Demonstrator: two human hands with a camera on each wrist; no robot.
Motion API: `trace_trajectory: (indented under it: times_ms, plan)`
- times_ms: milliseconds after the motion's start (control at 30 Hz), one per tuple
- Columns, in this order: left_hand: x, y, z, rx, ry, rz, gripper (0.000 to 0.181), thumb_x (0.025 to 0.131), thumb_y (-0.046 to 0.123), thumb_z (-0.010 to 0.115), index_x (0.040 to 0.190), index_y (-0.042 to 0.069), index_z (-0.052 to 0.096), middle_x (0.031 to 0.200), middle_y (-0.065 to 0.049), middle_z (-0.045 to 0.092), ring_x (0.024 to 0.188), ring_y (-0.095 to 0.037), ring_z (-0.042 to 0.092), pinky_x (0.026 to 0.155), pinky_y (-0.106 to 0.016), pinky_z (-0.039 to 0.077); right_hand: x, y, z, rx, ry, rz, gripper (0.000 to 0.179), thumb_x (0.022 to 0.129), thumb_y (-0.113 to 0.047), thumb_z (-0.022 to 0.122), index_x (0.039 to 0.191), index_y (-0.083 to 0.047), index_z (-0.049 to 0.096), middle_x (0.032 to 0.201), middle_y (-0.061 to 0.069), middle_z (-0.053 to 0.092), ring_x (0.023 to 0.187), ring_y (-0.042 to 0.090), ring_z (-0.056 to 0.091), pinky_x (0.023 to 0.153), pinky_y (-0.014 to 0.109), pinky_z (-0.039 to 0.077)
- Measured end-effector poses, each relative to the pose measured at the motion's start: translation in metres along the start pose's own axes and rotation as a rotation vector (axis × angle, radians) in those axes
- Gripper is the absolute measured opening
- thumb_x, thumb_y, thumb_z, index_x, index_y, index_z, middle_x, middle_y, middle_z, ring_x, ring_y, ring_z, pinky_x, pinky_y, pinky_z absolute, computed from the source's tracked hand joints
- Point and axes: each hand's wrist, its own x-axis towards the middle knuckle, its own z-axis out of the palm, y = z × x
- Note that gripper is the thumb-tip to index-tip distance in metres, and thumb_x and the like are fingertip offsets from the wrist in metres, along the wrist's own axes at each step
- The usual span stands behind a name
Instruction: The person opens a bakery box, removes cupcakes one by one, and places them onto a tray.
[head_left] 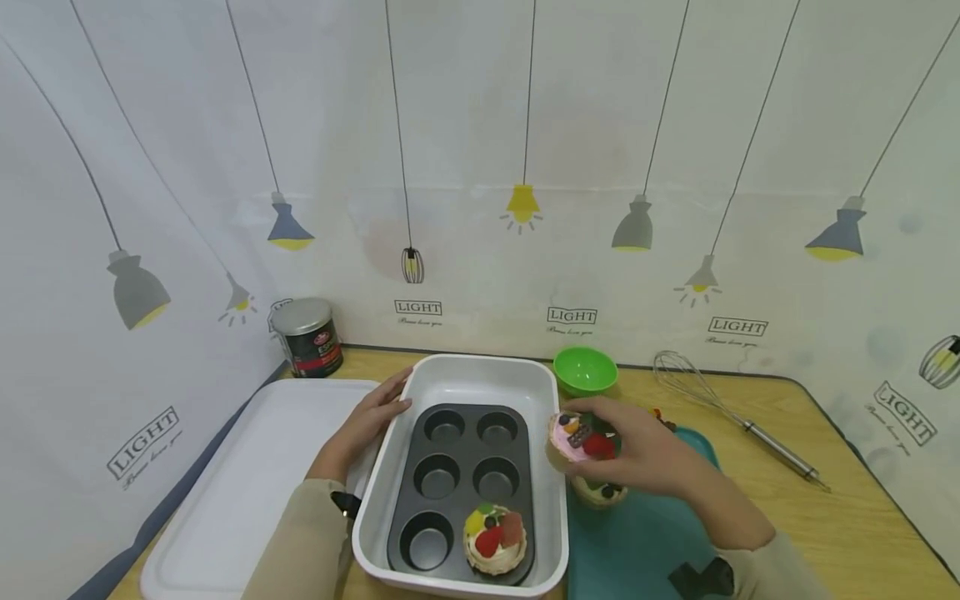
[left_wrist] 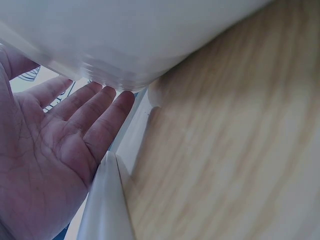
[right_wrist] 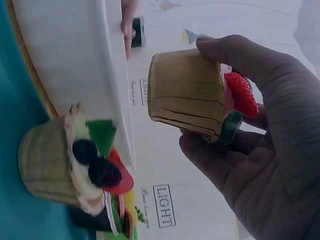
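My right hand [head_left: 637, 442] pinches a cupcake [head_left: 576, 442] with pink icing and fruit pieces, held up beside the right rim of a white tray [head_left: 491, 379]. The right wrist view shows its pleated tan wrapper [right_wrist: 187, 92] between thumb and fingers. Inside the tray lies a dark muffin pan [head_left: 467, 462]; a fruit-topped cupcake [head_left: 495, 540] sits in its front right cup. My left hand [head_left: 367, 421] rests against the tray's left side, fingers mostly straight, fingertips [left_wrist: 126, 100] touching the outer wall. Below the held cupcake, another cupcake [head_left: 600, 493] stands on a teal board [head_left: 637, 542], partly hidden.
A white lid-like panel [head_left: 255, 492] lies left of the tray. Behind stand a dark can [head_left: 309, 337] with a silver lid and a green bowl [head_left: 585, 371]. A whisk [head_left: 738, 417] lies at the right on the wooden table [head_left: 847, 500].
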Motion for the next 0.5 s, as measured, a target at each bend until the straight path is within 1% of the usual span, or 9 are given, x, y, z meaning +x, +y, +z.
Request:
trace_trajectory:
  times_ms: [67, 167, 300, 400, 500]
  plan:
    - [0.0, -0.001, 0.0, -0.004, 0.001, 0.0, 0.065, 0.102, 0.025, 0.056, 0.16, 0.023, 0.028, 0.163, -0.009, 0.03, 0.15, -0.035, 0.023, 0.116, -0.06, 0.022, -0.004, 0.004, -0.003, -0.004, 0.016, 0.015, 0.069, 0.081, -0.047, 0.082, 0.138, -0.017, 0.057, 0.119, -0.008, 0.063, 0.102, 0.012, 0.062, 0.081, 0.031, 0.056]
    - [0.0, -0.003, -0.001, -0.008, -0.002, 0.004, 0.065, 0.102, 0.026, 0.057, 0.16, 0.023, 0.028, 0.163, -0.009, 0.031, 0.15, -0.035, 0.023, 0.116, -0.06, 0.022, -0.011, 0.009, -0.007, -0.003, 0.036, 0.053, 0.068, 0.08, -0.047, 0.083, 0.137, -0.021, 0.057, 0.116, -0.007, 0.063, 0.098, 0.012, 0.062, 0.078, 0.03, 0.057]
    - [0.001, -0.003, -0.001, -0.008, -0.001, 0.003, 0.065, 0.102, 0.027, 0.057, 0.16, 0.024, 0.029, 0.163, -0.009, 0.031, 0.15, -0.034, 0.023, 0.117, -0.059, 0.022, -0.022, 0.021, -0.013, -0.012, 0.065, 0.085, 0.068, 0.078, -0.045, 0.085, 0.137, -0.023, 0.057, 0.118, -0.006, 0.064, 0.093, 0.01, 0.064, 0.074, 0.028, 0.057]
    - [0.001, -0.002, -0.001, -0.007, 0.0, -0.001, 0.064, 0.102, 0.026, 0.057, 0.16, 0.024, 0.029, 0.163, -0.009, 0.031, 0.15, -0.034, 0.024, 0.117, -0.059, 0.023, -0.034, 0.035, -0.019, -0.038, 0.091, 0.091, 0.068, 0.079, -0.043, 0.085, 0.138, -0.022, 0.057, 0.123, -0.004, 0.064, 0.094, 0.01, 0.064, 0.073, 0.028, 0.056]
    - [0.001, -0.003, -0.002, -0.007, 0.003, -0.009, 0.064, 0.102, 0.027, 0.057, 0.16, 0.026, 0.029, 0.163, -0.008, 0.031, 0.15, -0.034, 0.026, 0.116, -0.059, 0.023, -0.044, 0.048, -0.027, -0.09, 0.103, 0.106, 0.067, 0.081, -0.044, 0.084, 0.138, -0.021, 0.057, 0.129, -0.002, 0.063, 0.102, 0.013, 0.063, 0.078, 0.03, 0.055]
